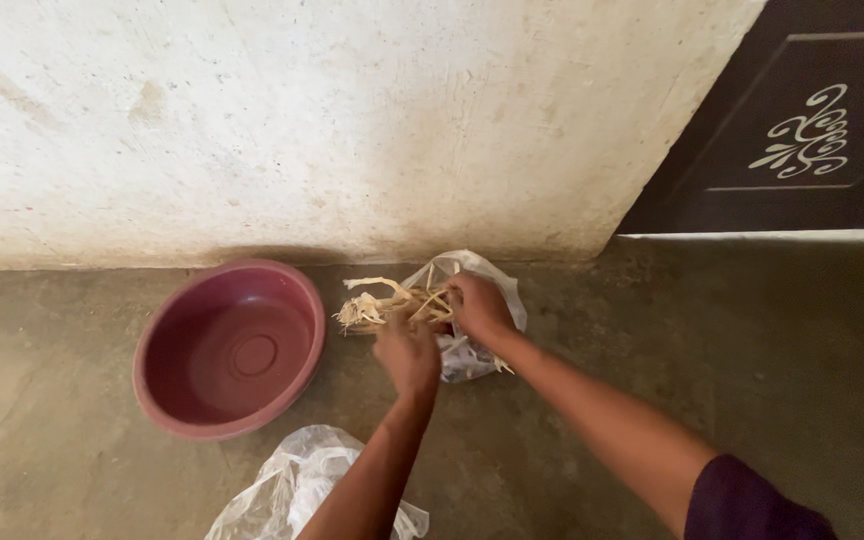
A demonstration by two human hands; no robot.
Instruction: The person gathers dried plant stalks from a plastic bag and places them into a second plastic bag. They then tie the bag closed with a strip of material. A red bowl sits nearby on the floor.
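Holding dry husks (pixel 384 303) over bag (pixel 472 345)

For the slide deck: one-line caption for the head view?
Both hands, left hand and right hand, grip dry straw over a plastic bag beside a maroon basin.

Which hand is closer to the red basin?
Left. The left hand is just beside the basin, off its right rim, gripping the dry fibre bundle. The right hand also holds the bundle, further from the basin, over the plastic bag.
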